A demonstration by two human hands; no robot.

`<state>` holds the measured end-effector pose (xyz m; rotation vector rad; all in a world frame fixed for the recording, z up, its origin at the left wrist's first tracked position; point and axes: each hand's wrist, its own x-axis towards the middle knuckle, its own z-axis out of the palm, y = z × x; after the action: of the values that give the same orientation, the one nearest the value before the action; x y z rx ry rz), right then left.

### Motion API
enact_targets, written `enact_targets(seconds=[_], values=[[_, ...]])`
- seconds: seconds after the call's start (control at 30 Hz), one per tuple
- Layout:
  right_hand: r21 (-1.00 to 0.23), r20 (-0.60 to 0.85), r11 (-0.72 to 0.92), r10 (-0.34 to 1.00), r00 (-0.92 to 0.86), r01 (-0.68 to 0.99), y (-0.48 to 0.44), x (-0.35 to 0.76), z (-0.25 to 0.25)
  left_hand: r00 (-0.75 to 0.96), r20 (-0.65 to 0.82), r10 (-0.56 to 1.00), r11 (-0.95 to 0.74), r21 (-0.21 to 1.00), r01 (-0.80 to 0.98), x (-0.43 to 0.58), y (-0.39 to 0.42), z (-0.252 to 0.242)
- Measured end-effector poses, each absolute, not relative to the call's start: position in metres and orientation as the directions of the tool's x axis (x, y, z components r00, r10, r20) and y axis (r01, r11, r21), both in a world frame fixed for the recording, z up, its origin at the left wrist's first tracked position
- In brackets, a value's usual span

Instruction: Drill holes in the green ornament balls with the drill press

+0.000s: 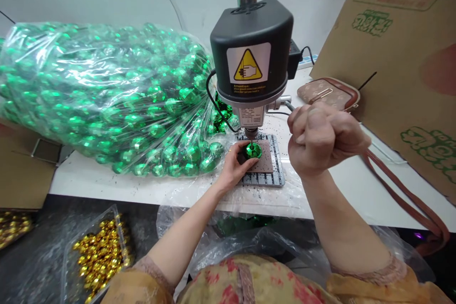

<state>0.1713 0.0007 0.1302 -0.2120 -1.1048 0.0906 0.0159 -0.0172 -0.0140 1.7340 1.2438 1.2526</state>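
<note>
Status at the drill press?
Left hand pins green faceted ball under drill bit. Right hand fisted on feed lever. Bag of green balls close left.

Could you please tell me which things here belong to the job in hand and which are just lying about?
In use: ball in left hand; drill; lever in right hand; bag of green balls.
Lying about: purse; gold beads; cardboard.

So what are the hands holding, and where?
Left hand pinches the green ball by its sides. Right hand grips the lever by its end.
</note>
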Motion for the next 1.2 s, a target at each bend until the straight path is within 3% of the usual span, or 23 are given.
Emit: enact_targets(seconds=[0.5, 0.67, 0.77, 0.9, 0.97, 1.03, 1.1, 1.2], values=[[-0.129, 0.931, 0.991, 0.107, 0.349, 0.04, -0.002, 0.178, 0.106, 0.087, 0.327, 0.941, -0.338, 0.897, 0.284, 0.016, -0.019, -0.015], [-0.296, 0.87, 0.954, 0.246, 0.427, 0.054, -0.004, 0.174, 0.131, 0.073, 0.332, 0.94, -0.338, 0.893, 0.298, 0.02, -0.018, -0.011], [-0.367, 0.813, 0.929, 0.341, 0.472, -0.041, -0.001, 0.173, 0.16, 0.004, 0.331, 0.944, -0.314, 0.891, 0.327, 0.025, -0.023, -0.006], [-0.461, 0.794, 0.886, 0.437, 0.422, -0.051, 0.002, 0.175, 0.18, -0.104, 0.458, 0.883, -0.372, 0.818, 0.439, 0.024, -0.062, -0.005], [-0.465, 0.797, 0.884, 0.437, 0.416, -0.037, 0.002, 0.176, 0.18, 0.042, 0.577, 0.816, -0.523, 0.706, 0.477, 0.016, -0.093, -0.012], [-0.461, 0.801, 0.887, 0.433, 0.413, -0.036, 0.003, 0.176, 0.178, 0.321, 0.634, 0.703, -0.704, 0.559, 0.438, 0.005, -0.123, -0.024], [-0.447, 0.804, 0.893, 0.423, 0.418, -0.044, 0.004, 0.176, 0.176, 0.58, 0.568, 0.584, -0.81, 0.457, 0.368, -0.007, -0.147, -0.038], [-0.405, 0.811, 0.911, 0.397, 0.431, -0.077, 0.006, 0.176, 0.175, 0.71, 0.374, 0.597, -0.788, 0.439, 0.432, -0.024, -0.168, -0.053]])
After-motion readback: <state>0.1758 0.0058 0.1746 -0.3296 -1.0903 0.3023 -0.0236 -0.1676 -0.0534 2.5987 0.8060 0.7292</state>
